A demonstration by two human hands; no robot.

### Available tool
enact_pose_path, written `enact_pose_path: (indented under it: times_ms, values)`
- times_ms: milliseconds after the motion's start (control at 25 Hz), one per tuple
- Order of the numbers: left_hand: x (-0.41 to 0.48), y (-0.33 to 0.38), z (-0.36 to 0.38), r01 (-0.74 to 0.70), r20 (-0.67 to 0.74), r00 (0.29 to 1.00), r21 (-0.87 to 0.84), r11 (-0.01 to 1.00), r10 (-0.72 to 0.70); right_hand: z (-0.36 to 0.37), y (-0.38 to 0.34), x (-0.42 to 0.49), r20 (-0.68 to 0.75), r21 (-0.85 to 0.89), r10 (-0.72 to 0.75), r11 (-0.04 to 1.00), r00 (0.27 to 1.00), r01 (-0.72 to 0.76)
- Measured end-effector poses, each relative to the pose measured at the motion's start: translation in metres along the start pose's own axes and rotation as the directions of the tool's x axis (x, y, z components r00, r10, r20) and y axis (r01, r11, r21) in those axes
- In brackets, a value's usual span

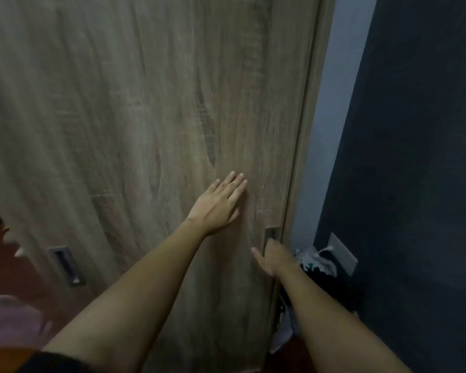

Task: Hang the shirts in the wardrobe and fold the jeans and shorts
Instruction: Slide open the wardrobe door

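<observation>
A tall wood-grain wardrobe door (151, 109) fills most of the view. My left hand (218, 203) lies flat on the door panel with straight fingers. My right hand (273, 255) has its fingers hooked into the recessed metal handle (271, 234) at the door's right edge, thumb sticking out to the left. No shirts, jeans or shorts are plainly in view.
A second recessed handle (65, 265) sits low on the left. A dark wall (414, 157) with a white socket plate (343, 253) stands to the right. Plastic bags and dark items (315, 265) lie in the gap by the wardrobe. A pinkish object (8, 319) is at the bottom left.
</observation>
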State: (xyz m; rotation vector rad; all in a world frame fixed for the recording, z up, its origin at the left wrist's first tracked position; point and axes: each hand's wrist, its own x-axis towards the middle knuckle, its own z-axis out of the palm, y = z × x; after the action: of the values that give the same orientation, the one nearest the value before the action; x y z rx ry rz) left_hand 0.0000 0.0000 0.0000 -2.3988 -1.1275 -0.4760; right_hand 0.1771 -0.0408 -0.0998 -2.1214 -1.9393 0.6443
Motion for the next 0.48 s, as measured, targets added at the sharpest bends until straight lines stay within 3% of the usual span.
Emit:
enact_pose_path:
  times_ms: [240,480]
  values:
    - [0.033,0.03,0.058,-0.154,-0.162,0.967,0.246,0.957,0.197,0.019,0.027,0.035,0.03,0.047,-0.036,0.998,0.999,0.035]
    - [0.042,0.042,0.105,-0.002,-0.295,0.949,0.358,0.934,0.115,0.031,0.039,0.058,0.059,0.141,-0.042,0.989,0.997,0.034]
